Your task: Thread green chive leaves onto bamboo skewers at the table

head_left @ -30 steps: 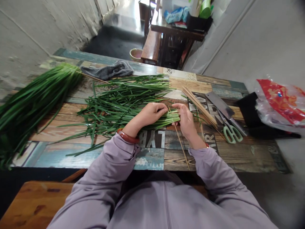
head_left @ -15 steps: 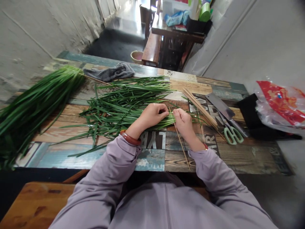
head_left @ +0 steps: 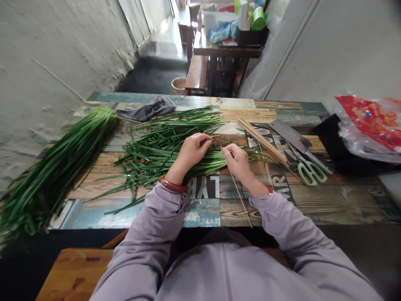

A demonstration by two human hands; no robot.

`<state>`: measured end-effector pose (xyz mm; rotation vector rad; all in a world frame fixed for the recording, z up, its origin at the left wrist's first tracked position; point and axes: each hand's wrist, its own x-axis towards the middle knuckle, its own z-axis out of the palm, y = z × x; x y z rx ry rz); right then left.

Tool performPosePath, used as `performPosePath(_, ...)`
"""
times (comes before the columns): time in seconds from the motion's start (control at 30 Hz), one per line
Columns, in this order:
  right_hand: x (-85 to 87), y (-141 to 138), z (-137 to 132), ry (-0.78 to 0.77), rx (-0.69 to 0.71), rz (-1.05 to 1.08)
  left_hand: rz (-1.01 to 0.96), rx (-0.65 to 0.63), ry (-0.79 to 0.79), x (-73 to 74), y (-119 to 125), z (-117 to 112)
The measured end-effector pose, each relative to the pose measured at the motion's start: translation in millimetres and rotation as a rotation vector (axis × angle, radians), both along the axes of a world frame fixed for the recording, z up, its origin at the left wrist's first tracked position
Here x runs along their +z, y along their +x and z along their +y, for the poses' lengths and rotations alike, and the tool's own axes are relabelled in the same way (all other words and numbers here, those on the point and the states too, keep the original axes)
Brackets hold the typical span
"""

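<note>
My left hand [head_left: 192, 151] is curled over a loose heap of green chive leaves [head_left: 163, 144] on the patterned table [head_left: 203, 205], fingers pinched on a few leaves. My right hand [head_left: 237, 161] is closed just to its right, pinching a thin bamboo skewer [head_left: 240, 195] that runs back toward the table's near edge. The skewer's tip meets the leaves between both hands.
A thick bundle of long chives [head_left: 59, 161] lies at the left. A grey cloth [head_left: 147, 109] is at the back. More skewers [head_left: 261, 140], a cleaver [head_left: 290, 134] and green-handled scissors [head_left: 308, 172] lie right of my hands. A red-printed plastic bag [head_left: 368, 125] sits far right.
My right hand has drawn left and closer to the left hand, closing into a pinch on the skewer. The camera has tilted up slightly.
</note>
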<state>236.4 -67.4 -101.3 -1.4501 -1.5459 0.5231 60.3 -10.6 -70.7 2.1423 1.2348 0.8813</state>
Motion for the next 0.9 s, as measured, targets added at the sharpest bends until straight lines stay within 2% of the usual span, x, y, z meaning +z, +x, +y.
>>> performPosePath(0.1, -0.7, -1, 1, 0.011, 0.003, 0.007, 0.143, 0.09, 0.038, 0.6, 0, 14)
performPosePath(0.33, 1.5, -1, 0, 0.018, -0.014, 0.022, 0.567, 0.107, 0.058, 13.2, 20, 33)
performPosePath(0.5, 2.4, -2, 0, 0.032, -0.003, 0.021, 0.69, 0.131, 0.062, 3.9, 23, 34)
performPosePath(0.63, 2.7, -2, 0, 0.041, -0.006, 0.026, 0.582, 0.129, 0.081, -0.3, 20, 36)
performPosePath(0.77, 5.0, -1, -1, 0.041, -0.007, 0.034, 0.233, 0.085, 0.082, 8.8, 14, 29)
performPosePath(0.9, 10.3, -1, -4, 0.063, -0.015, 0.059, -0.017, 0.009, -0.008, 15.3, 8, 8)
